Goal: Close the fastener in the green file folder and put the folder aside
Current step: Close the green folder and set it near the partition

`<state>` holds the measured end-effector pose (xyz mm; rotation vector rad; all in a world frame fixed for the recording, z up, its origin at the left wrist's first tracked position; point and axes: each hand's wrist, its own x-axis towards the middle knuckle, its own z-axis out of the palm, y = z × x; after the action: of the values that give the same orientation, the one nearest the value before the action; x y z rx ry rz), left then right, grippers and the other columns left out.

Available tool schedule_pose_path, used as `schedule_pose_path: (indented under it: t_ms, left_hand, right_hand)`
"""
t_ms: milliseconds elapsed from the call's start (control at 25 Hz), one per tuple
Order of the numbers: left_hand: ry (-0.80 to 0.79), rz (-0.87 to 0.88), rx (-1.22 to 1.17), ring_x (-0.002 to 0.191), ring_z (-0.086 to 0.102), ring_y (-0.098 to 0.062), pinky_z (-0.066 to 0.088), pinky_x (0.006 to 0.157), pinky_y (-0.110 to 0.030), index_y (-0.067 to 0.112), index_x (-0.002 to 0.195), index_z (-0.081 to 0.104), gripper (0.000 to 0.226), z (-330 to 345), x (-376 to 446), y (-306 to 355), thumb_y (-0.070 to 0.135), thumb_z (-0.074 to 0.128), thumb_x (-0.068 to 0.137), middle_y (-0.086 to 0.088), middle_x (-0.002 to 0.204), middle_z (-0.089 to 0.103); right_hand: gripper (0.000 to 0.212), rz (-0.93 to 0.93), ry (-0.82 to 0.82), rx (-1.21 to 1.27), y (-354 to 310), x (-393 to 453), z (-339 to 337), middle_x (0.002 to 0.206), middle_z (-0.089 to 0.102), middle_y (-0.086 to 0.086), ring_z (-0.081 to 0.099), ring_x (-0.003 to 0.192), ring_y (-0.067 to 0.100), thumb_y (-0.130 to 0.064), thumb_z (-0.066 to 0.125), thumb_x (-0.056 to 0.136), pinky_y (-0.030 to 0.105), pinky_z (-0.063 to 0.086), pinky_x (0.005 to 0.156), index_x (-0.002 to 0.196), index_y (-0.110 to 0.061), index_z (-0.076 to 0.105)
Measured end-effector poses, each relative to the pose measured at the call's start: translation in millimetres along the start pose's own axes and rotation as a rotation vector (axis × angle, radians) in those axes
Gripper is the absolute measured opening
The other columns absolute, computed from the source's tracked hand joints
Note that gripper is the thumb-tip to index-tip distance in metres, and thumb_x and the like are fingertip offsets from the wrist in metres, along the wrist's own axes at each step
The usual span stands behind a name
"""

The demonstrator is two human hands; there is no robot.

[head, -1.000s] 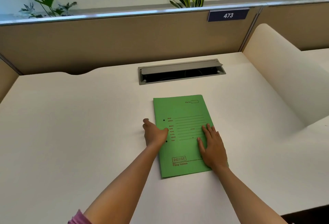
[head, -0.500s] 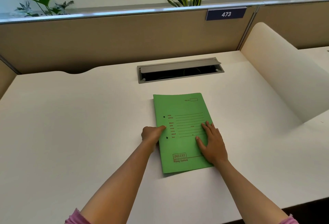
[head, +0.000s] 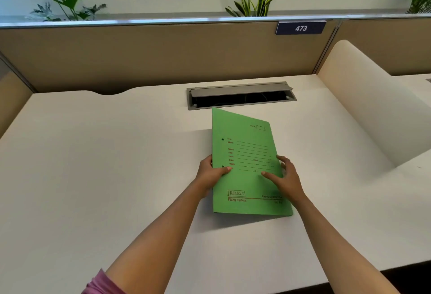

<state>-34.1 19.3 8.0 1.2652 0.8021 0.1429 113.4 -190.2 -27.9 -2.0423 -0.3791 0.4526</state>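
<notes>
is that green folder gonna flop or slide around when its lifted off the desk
The green folder probably flexes some: it looks like thin card. Likely light, since the left hand and right hand lift it by its edges. It may slide easily on the smooth desk.

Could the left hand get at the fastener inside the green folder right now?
Probably not yet. The green folder is shut, its cover hiding the fastener, and the left hand has a grip on its spine edge, so the cover must open first.
</notes>
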Motion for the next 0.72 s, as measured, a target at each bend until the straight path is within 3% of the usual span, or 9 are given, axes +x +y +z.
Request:
schedule_pose_path:
  t_ms: [80, 200, 280, 440, 560, 720]
  left_hand:
    - [-0.006, 0.038, -0.004, 0.089, 0.074, -0.019, 0.063, 0.07, -0.03, 0.015, 0.118, 0.064, 0.04, -13.9, -2.8, 13.2, -0.001, 0.074, 0.083, 0.0, 0.102, 0.074]
    - [0.034, 0.071, -0.021, 0.091, 0.074, -0.02, 0.063, 0.07, -0.031, 0.019, 0.114, 0.064, 0.036, -40.4, -6.5, 25.1, 0.001, 0.074, 0.084, -0.003, 0.106, 0.074]
    - [0.094, 0.08, -0.046, 0.092, 0.074, -0.022, 0.063, 0.072, -0.034, 0.02, 0.113, 0.064, 0.034, -58.8, -9.4, 27.5, 0.002, 0.074, 0.085, -0.004, 0.107, 0.074]
    - [0.218, 0.051, -0.126, 0.097, 0.072, -0.029, 0.061, 0.081, -0.041, 0.017, 0.114, 0.063, 0.033, -100.3, -12.9, 27.4, 0.002, 0.072, 0.087, -0.008, 0.111, 0.073]
    - [0.272, -0.009, -0.158, 0.096, 0.073, -0.029, 0.061, 0.077, -0.039, 0.017, 0.116, 0.063, 0.035, -131.4, -13.8, 29.5, 0.003, 0.073, 0.086, -0.008, 0.111, 0.073]
    - [0.32, -0.03, -0.123, 0.094, 0.074, -0.028, 0.062, 0.076, -0.04, 0.017, 0.119, 0.063, 0.042, -175.6, -14.0, 32.3, 0.002, 0.076, 0.082, -0.009, 0.114, 0.073]
  right_hand:
    - [0.093, 0.081, 0.036, 0.082, -6.8, 0.4, 1.1, 0.15, 0.038, 0.004, 0.041, 0.136, 0.024, -0.037, 0.086, 0.069, 0.04, 0.04, 0.108, 0.144, -0.022, 0.035]
    - [0.104, 0.177, -0.071, 0.19, -17.9, -2.5, 12.1, 0.139, 0.043, 0.001, 0.052, 0.121, 0.024, -0.044, 0.086, 0.063, 0.038, 0.044, 0.094, 0.147, -0.027, 0.026]
    - [0.096, 0.22, -0.167, 0.286, -25.1, -5.2, 26.1, 0.131, 0.054, 0.0, 0.058, 0.115, 0.023, -0.039, 0.082, 0.066, 0.038, 0.046, 0.091, 0.145, -0.025, 0.03]
    - [0.05, 0.194, -0.256, 0.372, -48.0, -10.8, 70.4, 0.12, 0.069, 0.008, 0.07, 0.096, 0.018, -0.012, 0.072, 0.083, 0.031, 0.052, 0.075, 0.128, -0.02, 0.052]
    - [0.047, 0.153, -0.243, 0.342, -71.7, -10.0, 102.8, 0.121, 0.066, 0.007, 0.068, 0.095, 0.018, -0.006, 0.064, 0.089, 0.033, 0.054, 0.073, 0.13, -0.021, 0.048]
    - [0.051, 0.075, -0.176, 0.296, -103.0, -2.1, 142.2, 0.123, 0.062, 0.006, 0.064, 0.108, 0.025, -0.007, 0.064, 0.089, 0.039, 0.055, 0.088, 0.136, -0.018, 0.044]
